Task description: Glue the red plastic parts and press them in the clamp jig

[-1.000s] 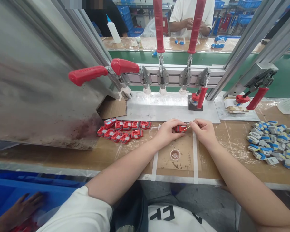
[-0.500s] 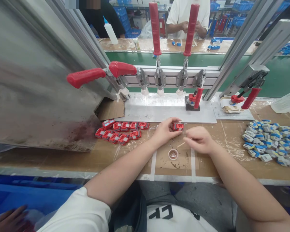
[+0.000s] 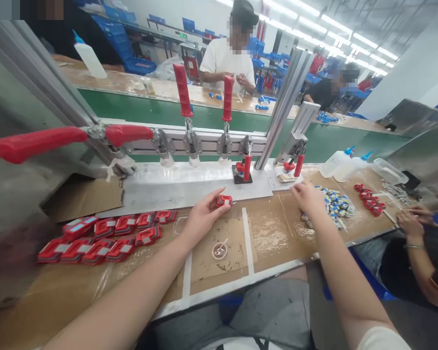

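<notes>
My left hand (image 3: 206, 212) holds a small red part (image 3: 225, 200) between thumb and fingers, near the metal plate's front edge. Out to the right, my right hand (image 3: 309, 197) has its fingers bent and pressed together over the near-left side of a pile of small blue, white and yellow parts (image 3: 334, 206); what its fingertips grip, if anything, is hidden. A small round cup (image 3: 219, 250) of dark liquid stands on the cardboard, with a thin stick leaning in it. Stacked red parts (image 3: 105, 249) lie in rows left of my left hand.
Behind the hands stand red-handled clamps (image 3: 226, 99) on a metal frame. One clamp (image 3: 247, 167) presses on a red part. Bottles (image 3: 336, 164) stand at the back right. A person's hands (image 3: 410, 221) are at the right, and a person (image 3: 226, 63) sits opposite.
The view has turned right. My right hand has moved away from my left hand to the blue-and-white pile. The stick has left my right hand and rests in the cup.
</notes>
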